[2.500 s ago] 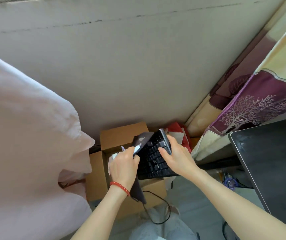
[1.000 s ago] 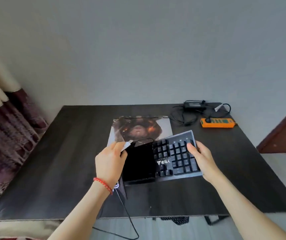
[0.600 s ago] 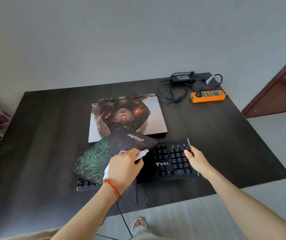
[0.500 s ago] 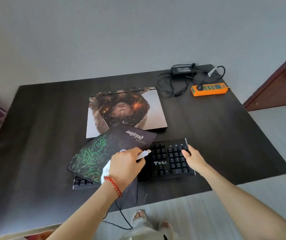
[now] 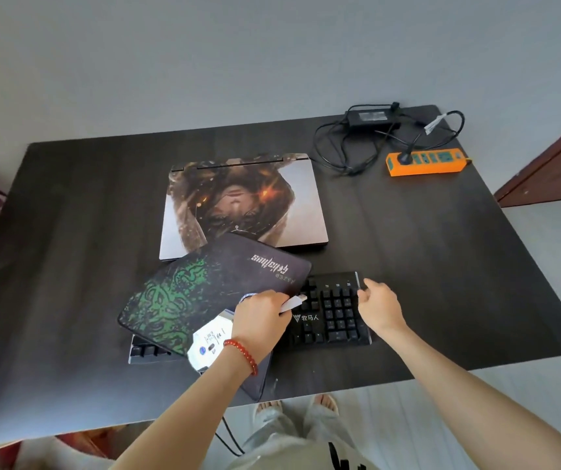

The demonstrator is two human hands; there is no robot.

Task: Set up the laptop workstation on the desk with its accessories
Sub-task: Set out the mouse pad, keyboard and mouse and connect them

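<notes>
Laptop (image 5: 243, 205), closed, with a picture printed on its lid, lies flat near the middle of a dark desk (image 5: 68, 232). A black and green mouse pad (image 5: 211, 293) overlaps its front edge and covers the left part of a black keyboard (image 5: 333, 313) by the desk's front edge. The left hand (image 5: 260, 320), fingers curled, grips a white mouse (image 5: 209, 342) against the pad. The right hand (image 5: 379, 308), fingers loosely curled, touches the keyboard's right end. A power adapter (image 5: 370, 116) and orange power strip (image 5: 425, 162) sit at the far right corner, below a grey wall (image 5: 238, 62).
</notes>
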